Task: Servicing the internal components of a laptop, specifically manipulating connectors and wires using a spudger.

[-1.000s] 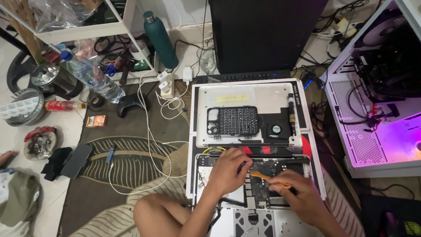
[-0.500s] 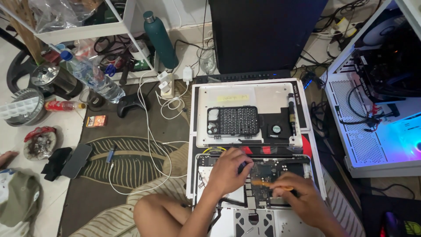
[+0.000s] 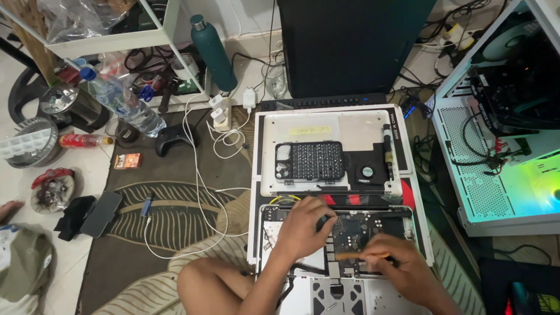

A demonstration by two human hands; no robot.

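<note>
Over the opened laptop point(image 3: 344, 233), the left hand point(image 3: 303, 227) is pressing down, steadying it, while the right hand point(image 3: 396, 265) is gripping an orange-handled tool point(image 3: 356, 255).

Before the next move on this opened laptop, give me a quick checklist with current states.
1. Left hand steadies the opened laptop, resting on its internals: ok.
2. Right hand grips the orange-handled tool: ok.
3. Tool tip seated on its spot on the board: cannot tell, too small.
4. Bit case lies on the removed bottom cover, near the hands: ok.
5. Loose white cable lies on the rug, apart from the laptop: ok.
6. Removed screws accounted for: cannot tell.
</note>
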